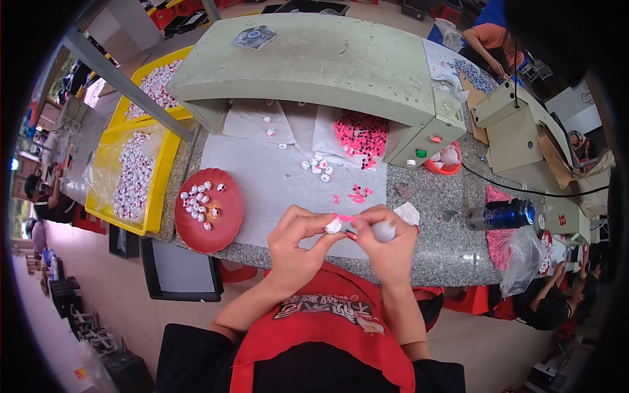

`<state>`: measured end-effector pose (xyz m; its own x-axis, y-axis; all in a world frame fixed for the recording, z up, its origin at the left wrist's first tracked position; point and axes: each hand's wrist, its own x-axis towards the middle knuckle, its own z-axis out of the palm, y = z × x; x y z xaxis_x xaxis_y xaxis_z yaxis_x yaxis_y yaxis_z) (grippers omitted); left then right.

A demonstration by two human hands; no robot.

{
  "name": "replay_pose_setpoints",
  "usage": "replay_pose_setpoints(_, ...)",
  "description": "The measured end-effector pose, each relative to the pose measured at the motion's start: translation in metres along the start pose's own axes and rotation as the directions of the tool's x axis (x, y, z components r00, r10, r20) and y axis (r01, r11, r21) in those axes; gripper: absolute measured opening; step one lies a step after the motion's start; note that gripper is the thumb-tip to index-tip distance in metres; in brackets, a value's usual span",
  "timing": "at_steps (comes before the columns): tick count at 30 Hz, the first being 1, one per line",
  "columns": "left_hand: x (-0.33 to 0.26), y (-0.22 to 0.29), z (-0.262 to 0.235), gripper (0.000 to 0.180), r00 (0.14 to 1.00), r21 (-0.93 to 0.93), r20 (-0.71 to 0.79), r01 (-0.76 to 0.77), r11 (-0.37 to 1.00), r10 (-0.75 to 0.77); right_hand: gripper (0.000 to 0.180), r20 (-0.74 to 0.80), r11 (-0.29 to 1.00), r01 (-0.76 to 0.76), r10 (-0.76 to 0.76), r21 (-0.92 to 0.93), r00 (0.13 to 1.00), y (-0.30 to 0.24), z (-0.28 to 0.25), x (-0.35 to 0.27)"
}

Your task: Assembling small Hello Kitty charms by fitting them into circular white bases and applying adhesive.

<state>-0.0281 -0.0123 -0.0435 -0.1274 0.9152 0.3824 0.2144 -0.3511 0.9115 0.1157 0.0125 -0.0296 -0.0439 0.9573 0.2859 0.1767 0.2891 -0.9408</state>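
Over the near edge of the work surface, my left hand (293,243) pinches a small round white piece (333,226). My right hand (391,254) is closed around a whitish, rounded object (383,231), perhaps a small bottle, its fingertips close to the white piece. Tiny pink bits (346,219) show between the two hands; which fingers touch them is unclear. Just beyond lie loose pink pieces (358,194) on white paper (262,171). Farther off sits a group of white round pieces (317,165). To the left, a red scalloped dish (185,230) holds more white pieces with dark and red marks.
A pale green metal housing (308,69) arches over the paper, with a pink-and-black heap (360,136) beneath it. Yellow trays (156,190) of white pieces stand left. Rightward are a red cup (452,169), black cable (524,191) and blue can (501,215). Other people work nearby.
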Motion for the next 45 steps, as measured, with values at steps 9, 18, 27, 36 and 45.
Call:
replay_pose_setpoints(9, 0.006, -0.001, -0.011, 0.027, 0.972, -0.406, 0.013, 0.221, 0.887, -0.236, 0.016, -0.327, 0.948, -0.279, 0.316, 0.155, 0.891, 0.053, -0.037, 0.166)
replay_pose_setpoints(18, 0.008, -0.002, -0.014, 0.031, 0.952, -0.510, 0.086, 0.295, 0.808, -0.293, 0.020, -0.391, 0.943, -0.334, 0.306, -0.004, 0.868, 0.048, -0.052, 0.184)
replay_pose_setpoints(27, 0.013, 0.004, -0.020, 0.036, 0.935, -0.556, 0.149, 0.348, 0.755, -0.322, 0.039, 0.155, 0.989, -0.129, 0.117, 0.071, 0.981, -0.024, -0.013, 0.021)
replay_pose_setpoints(36, 0.013, 0.011, -0.018, 0.036, 0.928, -0.564, 0.179, 0.369, 0.739, -0.327, 0.030, -0.078, 0.929, 0.333, -0.348, -0.164, 0.934, -0.042, -0.017, -0.024)
replay_pose_setpoints(45, 0.010, 0.013, -0.022, 0.036, 0.918, -0.586, 0.177, 0.389, 0.711, -0.355, 0.029, 0.048, 0.883, 0.440, -0.439, -0.163, 0.897, -0.047, -0.011, -0.018)
